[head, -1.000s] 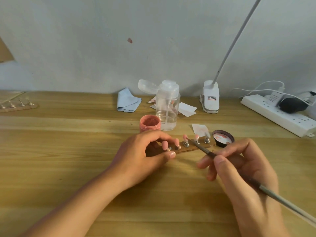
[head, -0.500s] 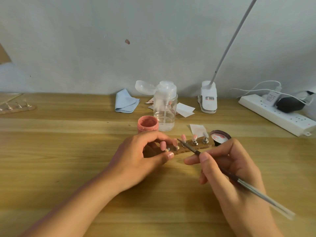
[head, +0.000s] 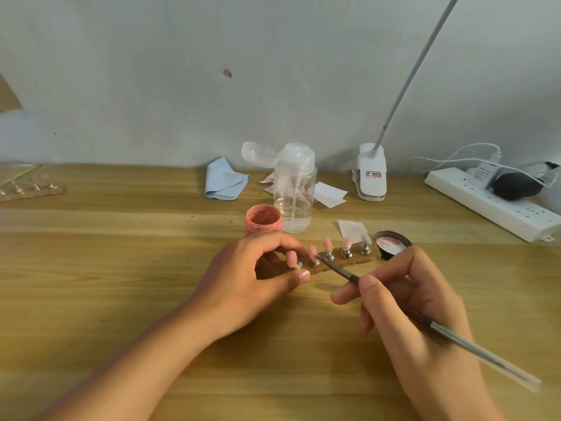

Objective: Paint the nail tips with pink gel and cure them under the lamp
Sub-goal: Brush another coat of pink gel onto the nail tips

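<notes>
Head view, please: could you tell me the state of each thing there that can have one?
Jar, open, lid off.
Lid, lying inside up.
Bottle, cap flipped open.
Holder, flat, held by left hand.
Brush, pinched by right hand, bristles at a pink tip.
Power strip, adapters plugged in.

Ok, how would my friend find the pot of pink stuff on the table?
Start at the wooden table and find the tall clear pump bottle near the middle. The pink pot stands just left of it, right beyond the left hand. It is the only short open jar, pink inside and out.
</notes>
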